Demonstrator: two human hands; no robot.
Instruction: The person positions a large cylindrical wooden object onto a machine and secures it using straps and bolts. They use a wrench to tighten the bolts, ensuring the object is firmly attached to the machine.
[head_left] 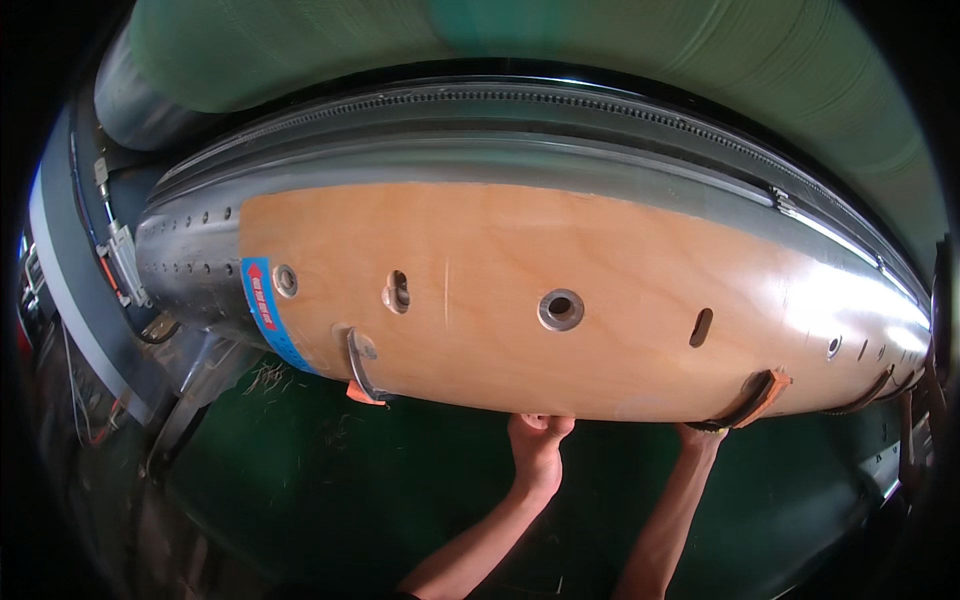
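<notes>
A large curved plywood board [480, 250] with metal-lined holes and slots lies against a shiny metal cylinder [720, 235]. My left hand [537, 450] comes up from below to the board's lower edge, left of centre between my arms, its visible fingers curled against that edge. Farther right, my right hand [700, 437] reaches beneath the same edge, beside a curved dark blade strip with an orange rubber piece [765, 398]; the board hides its fingers. Another curved blade [362, 365] with orange rubber stands out from the board's lower left. A blue label [272, 315] marks its left end.
Above the cylinder runs a toothed dark rail [480, 97], with a big green roller [620, 40] behind it. Machine framing with hoses and a pneumatic fitting [122, 255] stands at left. Below lies a dark green surface [330, 490] with scraps on it.
</notes>
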